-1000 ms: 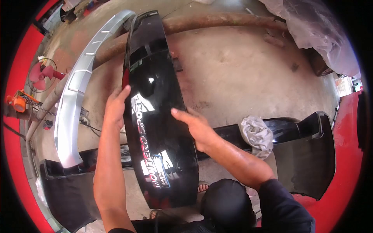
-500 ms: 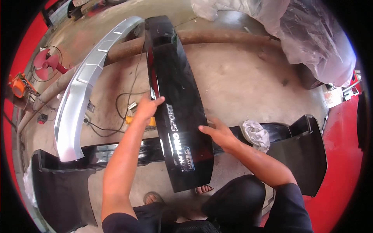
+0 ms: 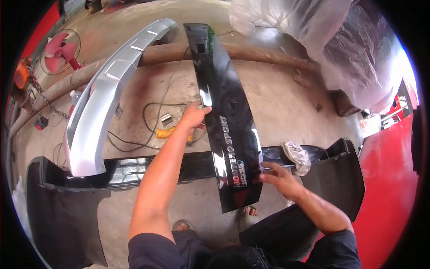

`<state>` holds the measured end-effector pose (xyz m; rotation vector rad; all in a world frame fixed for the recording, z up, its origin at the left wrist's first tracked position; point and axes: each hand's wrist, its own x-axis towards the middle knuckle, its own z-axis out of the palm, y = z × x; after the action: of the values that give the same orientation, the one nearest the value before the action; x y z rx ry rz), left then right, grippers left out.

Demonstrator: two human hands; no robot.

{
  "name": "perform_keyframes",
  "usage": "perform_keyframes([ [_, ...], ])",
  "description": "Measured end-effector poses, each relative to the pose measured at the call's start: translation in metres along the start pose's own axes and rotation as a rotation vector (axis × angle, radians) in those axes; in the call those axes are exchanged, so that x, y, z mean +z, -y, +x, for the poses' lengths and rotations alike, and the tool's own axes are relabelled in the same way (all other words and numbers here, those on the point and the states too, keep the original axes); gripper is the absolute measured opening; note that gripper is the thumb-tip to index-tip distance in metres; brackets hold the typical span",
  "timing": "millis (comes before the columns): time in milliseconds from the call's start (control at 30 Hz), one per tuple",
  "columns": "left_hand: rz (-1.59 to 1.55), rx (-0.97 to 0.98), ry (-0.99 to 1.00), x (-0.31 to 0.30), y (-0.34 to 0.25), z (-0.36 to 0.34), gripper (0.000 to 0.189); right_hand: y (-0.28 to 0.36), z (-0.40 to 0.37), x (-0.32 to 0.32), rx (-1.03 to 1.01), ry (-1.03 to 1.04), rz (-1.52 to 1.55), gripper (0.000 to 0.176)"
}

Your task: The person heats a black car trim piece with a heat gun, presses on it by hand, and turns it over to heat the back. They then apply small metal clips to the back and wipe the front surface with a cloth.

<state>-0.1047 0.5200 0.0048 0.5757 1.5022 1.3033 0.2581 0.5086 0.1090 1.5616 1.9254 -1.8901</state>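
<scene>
A long glossy black car trim panel with raised "MONTERO SPORT" lettering and a MIVEC badge slants in front of me. My left hand is closed around its left edge near the middle, thumb on top. At the right edge, close to the near end, my right hand grips with its fingertips and thumb. Beneath the panel a wide black bumper piece lies across the floor. A crumpled white cloth rests on it, right of the panel.
A silver bumper trim leans over the black bumper's left end. Behind lie a rusty pipe, a yellow tool with a black cord, and a small metal can. A pink fan stands left; a plastic-wrapped vehicle is at the right.
The panel has turned about its length and shifted right in view, with both hands on it. My right hand has slid toward the panel's near end. The camera view has also shifted.
</scene>
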Motion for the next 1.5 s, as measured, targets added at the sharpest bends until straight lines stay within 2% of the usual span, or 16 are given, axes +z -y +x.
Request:
perform_keyframes([
  [167, 0.021, -0.008, 0.024, -0.005, 0.005, 0.001, 0.045, -0.01, 0.002, 0.014, 0.029, -0.029, 0.118, 0.068],
  [300, 0.073, -0.036, 0.001, -0.021, 0.017, 0.015, 0.045, -0.001, 0.013, 0.007, -0.059, -0.05, 0.161, 0.067],
  [333, 0.158, -0.037, -0.072, -0.023, 0.017, 0.013, 0.047, 0.002, 0.013, 0.005, -0.08, -0.053, 0.151, 0.065],
  [400, 0.9, 0.236, -0.212, -0.045, 0.045, 0.035, 0.048, 0.003, 0.012, 0.0, -0.12, -0.048, 0.09, 0.063],
  [467, 1.222, -0.014, -0.024, -0.054, 0.05, 0.029, 0.049, 0.009, 0.009, -0.004, -0.164, -0.04, 0.022, 0.06],
  [533, 1.418, -0.144, 0.172, -0.065, 0.064, 0.029, 0.051, 0.019, 0.002, -0.006, -0.411, -0.026, -0.359, 0.057],
  [567, 1.461, -0.161, 0.207, -0.065, 0.069, 0.024, 0.051, 0.023, 0.0, -0.008, -0.41, -0.026, -0.347, 0.057],
  [600, 1.504, -0.178, 0.24, -0.062, 0.064, 0.015, 0.051, 0.027, -0.003, -0.008, -0.516, -0.002, -0.431, 0.056],
  [633, 1.514, -0.185, 0.242, -0.061, 0.067, 0.013, 0.051, 0.032, -0.006, -0.009, -0.623, 0.022, -0.514, 0.056],
  [733, 1.626, -0.32, 0.267, -0.063, 0.077, 0.015, 0.048, 0.039, -0.007, -0.013, -0.595, 0.087, -0.489, 0.054],
  [900, 1.674, -0.336, 0.196, -0.066, 0.09, 0.034, 0.045, 0.033, 0.001, -0.023, -0.645, 0.121, -0.534, 0.056],
  [967, 1.706, -0.218, 0.09, -0.06, 0.083, 0.032, 0.043, 0.028, 0.005, -0.028, -0.639, 0.138, -0.538, 0.054],
  [1033, 1.736, -0.262, 0.096, -0.058, 0.092, 0.045, 0.04, 0.027, 0.009, -0.033, -0.644, 0.155, -0.55, 0.053],
  [1267, 1.689, -0.182, -0.062, -0.072, 0.127, 0.057, 0.03, 0.026, 0.019, -0.034, -0.502, 0.136, -0.613, 0.055],
  [1367, 1.758, -0.202, 0.037, -0.075, 0.13, 0.062, 0.035, 0.025, 0.022, -0.03, -0.487, 0.103, -0.65, 0.055],
  [1500, 1.634, -0.2, 0.088, -0.074, 0.123, 0.065, 0.042, 0.021, 0.025, -0.023, -0.484, 0.058, -0.638, 0.054],
])
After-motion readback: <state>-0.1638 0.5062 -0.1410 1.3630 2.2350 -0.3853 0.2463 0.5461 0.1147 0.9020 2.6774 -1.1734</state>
